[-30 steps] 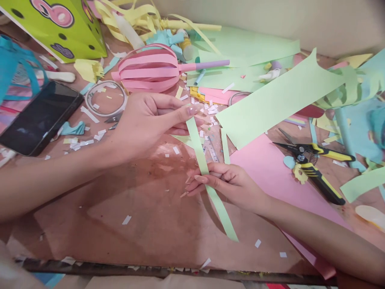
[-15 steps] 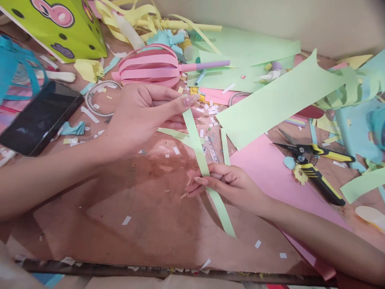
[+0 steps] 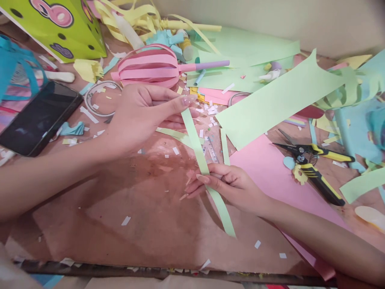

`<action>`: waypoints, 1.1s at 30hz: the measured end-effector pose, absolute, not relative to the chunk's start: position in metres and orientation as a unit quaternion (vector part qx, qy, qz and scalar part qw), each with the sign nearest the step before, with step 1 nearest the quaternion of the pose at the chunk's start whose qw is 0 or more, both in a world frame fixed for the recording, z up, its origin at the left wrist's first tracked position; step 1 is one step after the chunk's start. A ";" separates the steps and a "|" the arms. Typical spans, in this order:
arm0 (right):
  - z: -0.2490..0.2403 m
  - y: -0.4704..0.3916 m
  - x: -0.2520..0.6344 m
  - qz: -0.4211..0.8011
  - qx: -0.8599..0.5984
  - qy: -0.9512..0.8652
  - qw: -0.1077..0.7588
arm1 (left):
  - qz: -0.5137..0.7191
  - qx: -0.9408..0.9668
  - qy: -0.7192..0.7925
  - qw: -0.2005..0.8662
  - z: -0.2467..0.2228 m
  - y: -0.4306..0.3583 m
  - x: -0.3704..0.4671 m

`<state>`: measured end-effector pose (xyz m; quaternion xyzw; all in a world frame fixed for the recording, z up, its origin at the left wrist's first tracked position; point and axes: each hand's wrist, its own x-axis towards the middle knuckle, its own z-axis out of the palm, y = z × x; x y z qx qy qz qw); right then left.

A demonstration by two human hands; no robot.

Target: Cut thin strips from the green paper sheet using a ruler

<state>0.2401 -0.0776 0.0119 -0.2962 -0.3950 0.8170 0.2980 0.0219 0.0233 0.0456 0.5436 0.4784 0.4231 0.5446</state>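
Note:
A narrow light green paper strip runs slantwise between my two hands, above the brown tabletop. My left hand pinches its upper end between thumb and fingers. Lower down, my right hand grips the strip near its middle, thumb on top, and the free end hangs below, curving slightly. Behind the strip, another green paper strip and a small clear ruler lie on the table. A large green paper sheet rests beyond my right hand, partly over a pink paper sheet.
Yellow-and-black snips lie open at the right. A pink paper lantern with a purple stick sits at the back. At the left are a black phone, a tape roll and a bright green bag. Paper scraps are scattered around.
My right thumb has shifted very slightly along the strip. Both hands otherwise keep the same hold, and nothing else has visibly moved.

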 end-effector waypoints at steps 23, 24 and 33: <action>0.014 -0.080 0.242 0.797 -0.267 -0.428 0.332 | 0.385 0.503 0.511 0.582 0.045 0.026 0.024; 0.013 -0.080 0.242 0.793 -0.265 -0.434 0.336 | 0.382 0.492 0.513 0.590 0.044 0.026 0.026; 0.015 -0.081 0.244 0.771 -0.262 -0.464 0.348 | 0.354 0.390 0.519 0.673 0.043 0.025 0.034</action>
